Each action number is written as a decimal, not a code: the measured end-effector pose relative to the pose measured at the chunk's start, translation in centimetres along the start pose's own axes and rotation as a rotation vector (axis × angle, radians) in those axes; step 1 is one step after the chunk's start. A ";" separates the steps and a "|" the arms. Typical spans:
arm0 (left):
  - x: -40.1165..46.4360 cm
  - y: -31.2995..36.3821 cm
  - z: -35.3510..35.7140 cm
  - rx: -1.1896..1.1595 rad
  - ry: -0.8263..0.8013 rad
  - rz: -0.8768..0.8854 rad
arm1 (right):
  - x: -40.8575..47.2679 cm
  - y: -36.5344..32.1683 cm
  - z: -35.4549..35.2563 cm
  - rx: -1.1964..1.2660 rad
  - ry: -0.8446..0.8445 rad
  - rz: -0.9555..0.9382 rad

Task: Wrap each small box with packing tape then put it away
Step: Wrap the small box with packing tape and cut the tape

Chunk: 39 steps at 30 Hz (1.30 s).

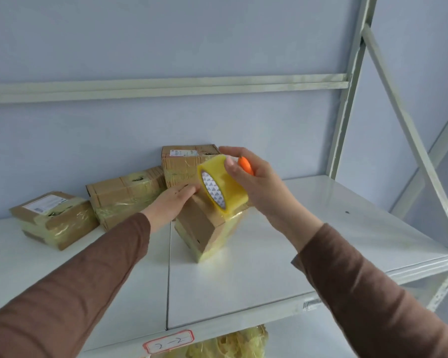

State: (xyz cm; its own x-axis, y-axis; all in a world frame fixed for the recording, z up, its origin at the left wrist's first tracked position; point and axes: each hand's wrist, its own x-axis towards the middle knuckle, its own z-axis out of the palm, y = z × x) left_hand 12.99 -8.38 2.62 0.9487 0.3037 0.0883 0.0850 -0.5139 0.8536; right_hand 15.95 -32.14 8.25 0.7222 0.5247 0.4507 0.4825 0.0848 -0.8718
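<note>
Left hand (pixel 175 200) flat, fingers straight, pressing box (pixel 204 228) top on shelf (pixel 308 228). Right hand (pixel 254 182) grips tape roll (pixel 221 186) (orange cutter (pixel 245 165) too), touching box just right of left hand

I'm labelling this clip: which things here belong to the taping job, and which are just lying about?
In the job:
- brown cardboard box under left hand
- yellow packing tape roll
- orange-handled cutter
- three taped cardboard boxes behind

Lying about:
- red-bordered shelf label
- yellowish tape scraps below
</note>
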 end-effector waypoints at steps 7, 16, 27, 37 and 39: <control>-0.1 -0.9 -1.4 0.265 0.110 0.350 | 6.2 2.9 2.4 -0.474 -0.144 -0.060; 0.4 -2.2 -1.1 0.384 0.131 0.174 | 7.6 2.2 3.9 -0.652 -0.064 -0.112; 0.2 -2.3 -2.3 0.561 -0.008 0.208 | -1.9 2.6 -0.1 -0.868 -0.376 0.120; 0.4 -0.7 -2.3 0.524 -0.051 0.151 | -1.2 7.3 2.6 -0.868 -0.359 0.151; 0.2 -0.1 -3.1 0.319 -0.028 0.138 | -1.3 6.3 2.1 -0.770 -0.289 0.131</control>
State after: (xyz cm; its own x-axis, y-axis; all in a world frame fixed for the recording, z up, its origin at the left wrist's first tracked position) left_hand 12.20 -5.82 4.10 0.9655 0.1939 0.1737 0.0420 -0.7746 0.6311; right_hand 17.01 -30.49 1.80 0.6911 0.6957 0.1959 0.6832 -0.5404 -0.4911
